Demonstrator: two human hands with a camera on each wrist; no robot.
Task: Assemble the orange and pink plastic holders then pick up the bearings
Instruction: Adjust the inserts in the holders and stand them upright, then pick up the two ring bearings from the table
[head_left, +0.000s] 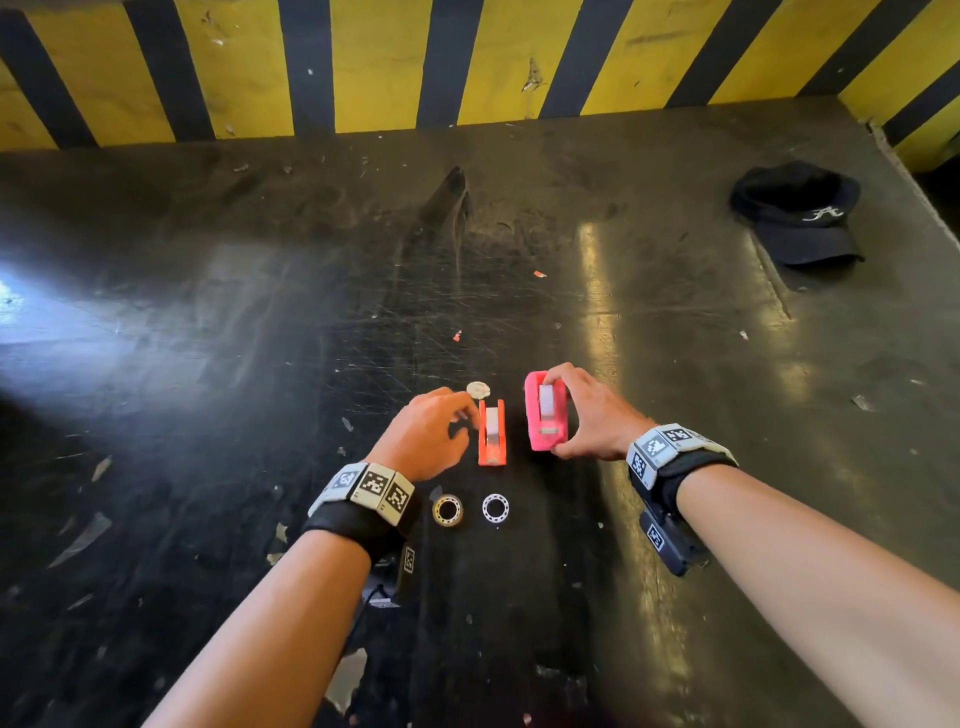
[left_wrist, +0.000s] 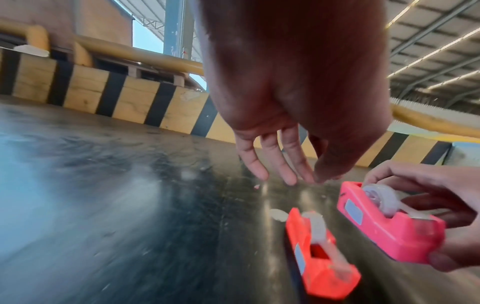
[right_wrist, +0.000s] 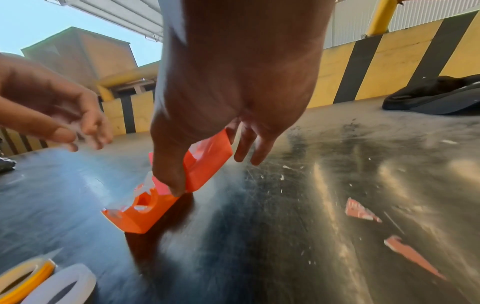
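Note:
My right hand (head_left: 563, 410) grips the pink holder (head_left: 540, 415) by its two ends, thumb at the near end and fingers at the far end. A clear tape roll sits in the pink holder (left_wrist: 389, 226), which is tilted just off the table. The orange holder (head_left: 492, 439) lies on the table to its left, also with a tape roll in it. My left hand (head_left: 465, 421) hovers beside the orange holder (left_wrist: 322, 253) with loose fingers (left_wrist: 291, 174) and holds nothing. Two bearing rings lie nearer me: a yellowish one (head_left: 448, 510) and a white one (head_left: 495, 507).
A small white disc (head_left: 478, 388) lies just beyond the orange holder. A black cap (head_left: 797, 213) sits at the far right of the dark scratched table (head_left: 260, 338). A yellow-and-black striped wall (head_left: 363, 67) bounds the back. Small paper scraps (right_wrist: 361, 209) litter the surface.

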